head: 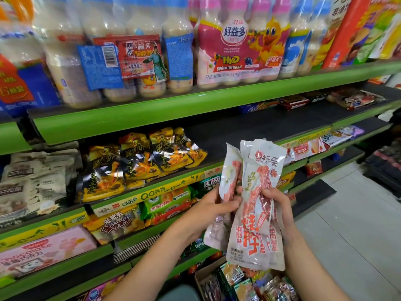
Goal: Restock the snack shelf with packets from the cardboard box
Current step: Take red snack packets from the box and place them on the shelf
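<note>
Nearest the camera, at the bottom edge, a cardboard box (200,276) sat open, crowded with mixed snack packets. Just above it I held a fan of white packets (256,213) printed with red meat strips. My left hand (213,206) curled around one packet at its middle; my right hand (275,199) gripped the rest as a bunch, fingers wrapped behind them. I judged them light, soft and glossy, likely to slide over each other, so a pinch across the middle seemed safest. Large red Chinese characters ran down the front packet; I could not read them with confidence. Beyond, on the green snack shelf (152,185), lay black and yellow packets (138,161), beside a bare stretch. Farthest up stood bottle multipacks (238,46) marked "HyD" with a cartoon duck.
</note>
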Tool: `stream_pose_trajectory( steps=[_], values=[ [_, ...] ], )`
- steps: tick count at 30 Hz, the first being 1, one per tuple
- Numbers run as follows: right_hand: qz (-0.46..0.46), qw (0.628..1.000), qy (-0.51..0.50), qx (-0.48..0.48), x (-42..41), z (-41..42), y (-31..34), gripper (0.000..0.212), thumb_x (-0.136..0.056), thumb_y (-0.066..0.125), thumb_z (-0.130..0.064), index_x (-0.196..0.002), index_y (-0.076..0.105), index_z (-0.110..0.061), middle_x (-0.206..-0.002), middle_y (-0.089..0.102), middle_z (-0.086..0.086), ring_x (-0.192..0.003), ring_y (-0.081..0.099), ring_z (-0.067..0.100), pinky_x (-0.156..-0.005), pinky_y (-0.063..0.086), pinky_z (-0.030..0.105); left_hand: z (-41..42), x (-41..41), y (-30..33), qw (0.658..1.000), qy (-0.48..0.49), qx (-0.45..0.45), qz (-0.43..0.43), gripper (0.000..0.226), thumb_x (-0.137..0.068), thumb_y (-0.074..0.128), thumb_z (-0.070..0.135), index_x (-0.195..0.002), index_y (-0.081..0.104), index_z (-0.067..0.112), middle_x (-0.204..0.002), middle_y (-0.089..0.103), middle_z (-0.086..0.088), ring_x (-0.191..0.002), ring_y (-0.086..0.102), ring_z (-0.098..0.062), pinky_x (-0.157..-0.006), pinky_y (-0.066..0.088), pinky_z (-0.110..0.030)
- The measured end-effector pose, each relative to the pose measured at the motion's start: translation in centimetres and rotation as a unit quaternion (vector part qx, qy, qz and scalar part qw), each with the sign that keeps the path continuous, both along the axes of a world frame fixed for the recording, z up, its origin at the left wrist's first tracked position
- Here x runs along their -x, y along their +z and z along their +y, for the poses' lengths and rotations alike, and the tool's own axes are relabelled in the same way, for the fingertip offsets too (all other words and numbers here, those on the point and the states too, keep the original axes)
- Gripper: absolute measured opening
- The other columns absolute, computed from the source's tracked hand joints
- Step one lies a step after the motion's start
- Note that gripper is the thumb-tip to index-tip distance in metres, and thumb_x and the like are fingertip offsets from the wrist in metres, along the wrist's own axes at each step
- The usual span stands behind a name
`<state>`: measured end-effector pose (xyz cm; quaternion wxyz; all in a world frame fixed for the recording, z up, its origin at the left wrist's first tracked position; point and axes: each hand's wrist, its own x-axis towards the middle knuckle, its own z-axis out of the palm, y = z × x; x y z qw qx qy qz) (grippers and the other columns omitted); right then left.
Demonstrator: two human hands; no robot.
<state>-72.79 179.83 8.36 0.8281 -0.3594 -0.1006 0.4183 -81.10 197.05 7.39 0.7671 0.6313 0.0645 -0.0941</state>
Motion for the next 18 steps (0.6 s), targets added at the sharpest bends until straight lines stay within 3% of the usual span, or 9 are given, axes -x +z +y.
stream_pose_trajectory(
  steps=[3,6,8,11,13,16,18],
  values=[
    [0.021,0.997,0.064,-0.041,-0.3,-0.2,0.2,0.069,-0.054,0.091,-0.021,-0.11,0.057,0.001,-0.095,0.06,0.017,-0.082,0.066,0.03,-0.077,0.056,0.044,0.4,0.5,-1.6,0.989,0.001,0.148,0.005,0.036,-0.093,0.062,0.01,-0.117,0.073,0.035,-0.125,0.07,-0.008,-0.116,0.067,-0.025,-0.091,0.056,-0.041],
    [0.021,0.996,0.059,-0.063,-0.8,-0.4,0.0,0.07,-0.059,0.088,-0.023,-0.115,0.051,-0.005,-0.096,0.058,0.013,-0.085,0.063,0.027,-0.083,0.048,0.045,0.5,0.5,-2.7,0.954,-0.025,0.298,-0.012,0.051,-0.089,0.061,0.0,-0.139,0.056,0.009,-0.132,0.062,-0.024,-0.113,0.066,-0.037,-0.089,0.055,-0.047],
    [0.02,0.993,0.059,-0.097,-0.9,-0.4,0.0,0.063,-0.067,0.082,-0.022,-0.119,0.049,-0.007,-0.099,0.062,0.012,-0.088,0.064,0.027,-0.086,0.047,0.045,0.7,0.2,-3.0,0.948,-0.017,0.317,0.0,0.064,-0.084,0.064,0.0,-0.145,0.044,0.003,-0.133,0.059,-0.027,-0.106,0.067,-0.037,-0.085,0.055,-0.047],
    [0.013,0.992,0.071,-0.1,-0.8,-0.3,0.0,0.056,-0.077,0.075,-0.021,-0.122,0.045,-0.009,-0.103,0.064,0.012,-0.093,0.065,0.026,-0.087,0.05,0.044,1.0,0.1,-3.2,0.944,-0.003,0.33,0.011,0.065,-0.082,0.066,0.0,-0.142,0.043,0.002,-0.126,0.062,-0.027,-0.1,0.068,-0.037,-0.082,0.057,-0.047],
    [0.008,0.993,0.074,-0.092,-0.9,-0.4,-0.2,0.055,-0.078,0.074,-0.022,-0.123,0.046,-0.009,-0.104,0.064,0.011,-0.094,0.064,0.026,-0.089,0.05,0.045,1.1,0.1,-3.2,0.945,-0.005,0.326,0.01,0.065,-0.082,0.065,0.002,-0.143,0.042,0.002,-0.128,0.062,-0.027,-0.105,0.066,-0.037,-0.092,0.054,-0.051],
    [0.009,0.993,0.074,-0.089,-1.2,-0.5,-0.6,0.056,-0.075,0.078,-0.022,-0.122,0.048,-0.009,-0.103,0.064,0.012,-0.093,0.065,0.026,-0.088,0.05,0.046,1.1,0.3,-2.8,0.942,-0.024,0.336,0.007,0.071,-0.072,0.083,0.008,-0.133,0.047,0.004,-0.111,0.072,-0.02,-0.097,0.072,-0.032,-0.082,0.058,-0.044],
    [0.016,0.993,0.078,-0.09,-1.5,-0.5,-0.7,0.057,-0.074,0.079,-0.02,-0.121,0.047,-0.009,-0.103,0.064,0.012,-0.093,0.065,0.027,-0.089,0.05,0.046,1.0,0.4,-2.6,0.94,-0.049,0.338,-0.008,0.066,-0.074,0.082,0.009,-0.13,0.049,0.005,-0.112,0.072,-0.019,-0.1,0.072,-0.031,-0.085,0.058,-0.043]
  ],
)
